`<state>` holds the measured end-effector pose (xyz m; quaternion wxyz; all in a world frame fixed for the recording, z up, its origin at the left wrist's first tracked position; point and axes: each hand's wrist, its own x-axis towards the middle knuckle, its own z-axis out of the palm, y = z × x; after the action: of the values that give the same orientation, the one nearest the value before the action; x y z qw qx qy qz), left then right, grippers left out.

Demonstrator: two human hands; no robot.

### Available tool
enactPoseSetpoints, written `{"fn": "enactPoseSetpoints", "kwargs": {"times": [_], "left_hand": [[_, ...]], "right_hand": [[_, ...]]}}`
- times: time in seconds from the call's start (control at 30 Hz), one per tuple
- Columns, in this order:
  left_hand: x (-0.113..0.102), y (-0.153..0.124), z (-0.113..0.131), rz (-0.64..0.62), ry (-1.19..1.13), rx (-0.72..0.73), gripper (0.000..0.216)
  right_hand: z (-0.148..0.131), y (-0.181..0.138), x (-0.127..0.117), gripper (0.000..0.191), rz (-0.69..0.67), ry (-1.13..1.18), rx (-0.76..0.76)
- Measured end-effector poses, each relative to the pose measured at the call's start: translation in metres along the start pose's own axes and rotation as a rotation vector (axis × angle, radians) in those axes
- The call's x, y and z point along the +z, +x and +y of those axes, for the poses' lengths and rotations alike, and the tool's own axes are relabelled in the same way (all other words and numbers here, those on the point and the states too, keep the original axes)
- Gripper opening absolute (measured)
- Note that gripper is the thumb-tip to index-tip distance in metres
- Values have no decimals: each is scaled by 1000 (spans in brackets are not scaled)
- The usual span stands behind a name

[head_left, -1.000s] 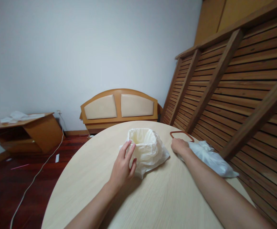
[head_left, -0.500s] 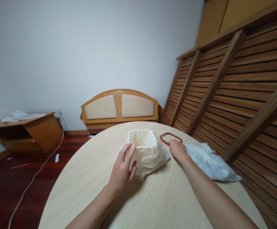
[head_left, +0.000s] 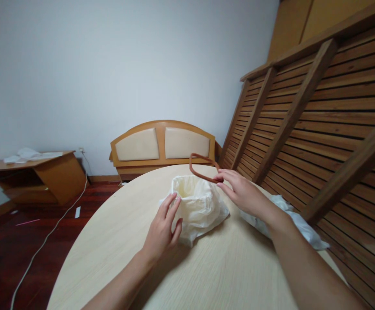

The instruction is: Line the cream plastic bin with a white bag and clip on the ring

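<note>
A small open bin (head_left: 187, 189), draped with a thin white plastic bag (head_left: 203, 211), stands upright on the round table. My left hand (head_left: 163, 228) is at its near left side, fingertips touching the bagged rim, fingers apart and thumb spread. Between the fingertips and thumb of my right hand (head_left: 239, 189) is a brown rim ring (head_left: 203, 175), rectangular with rounded corners. It is raised, tilted, above the bin's far right edge and apart from it. The bin's walls are mostly hidden under the bag.
A filled white plastic bag (head_left: 304, 224) lies at the right of the pale table (head_left: 110, 241), partly behind my right forearm. Wooden slats (head_left: 304, 150) lean along the right. A headboard (head_left: 161, 144) stands behind, a low cabinet (head_left: 54, 181) at left, and a white cable (head_left: 48, 237) crosses the floor.
My right hand has lifted the brown rim ring off the table and brought it left, over the bin's far right edge. My left hand has stayed almost still at the rim.
</note>
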<state>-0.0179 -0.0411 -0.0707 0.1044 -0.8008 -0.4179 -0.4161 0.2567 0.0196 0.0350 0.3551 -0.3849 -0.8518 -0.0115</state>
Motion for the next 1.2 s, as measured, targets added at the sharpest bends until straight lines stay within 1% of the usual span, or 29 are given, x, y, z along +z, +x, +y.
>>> {"fn": "enactPoseSetpoints", "kwargs": {"times": [0.1,0.27,0.4,0.53,0.6,0.67,0.77,0.87,0.93,1.0,1.07,1.2], "left_hand": [[-4,2,1,0,-32,-15,64],[-11,6,5,139,-123,-128,66],[-18,9,8,173,-118,-80,56],[-22,12,9,181,-75,1,36],[-24,12,9,167,-74,45,24],[-25,12,9,130,-91,76,16],[-27,12,10,103,-101,96,15],[-28,12,11,143,-81,86,16],[-27,12,11,183,-68,67,16],[-25,13,10,217,-55,42,15],[-24,13,8,246,-41,16,14],[-22,13,6,275,-30,-27,12]], "right_hand": [[-19,-1,-5,17,-113,69,-125],[-33,-1,-5,16,-190,95,-206],[-40,0,-6,17,-243,83,-256],[-44,-1,-7,16,-272,87,-274],[-43,-1,-6,17,-269,100,-278],[-42,-1,-5,19,-268,114,-290],[-41,0,-2,19,-266,123,-307],[-37,0,3,22,-204,136,-284],[-30,-1,9,31,-135,118,-233],[-21,-3,14,39,-99,65,-173],[-13,-4,17,34,-121,20,-149],[-7,-3,19,17,-227,15,-193]]}}
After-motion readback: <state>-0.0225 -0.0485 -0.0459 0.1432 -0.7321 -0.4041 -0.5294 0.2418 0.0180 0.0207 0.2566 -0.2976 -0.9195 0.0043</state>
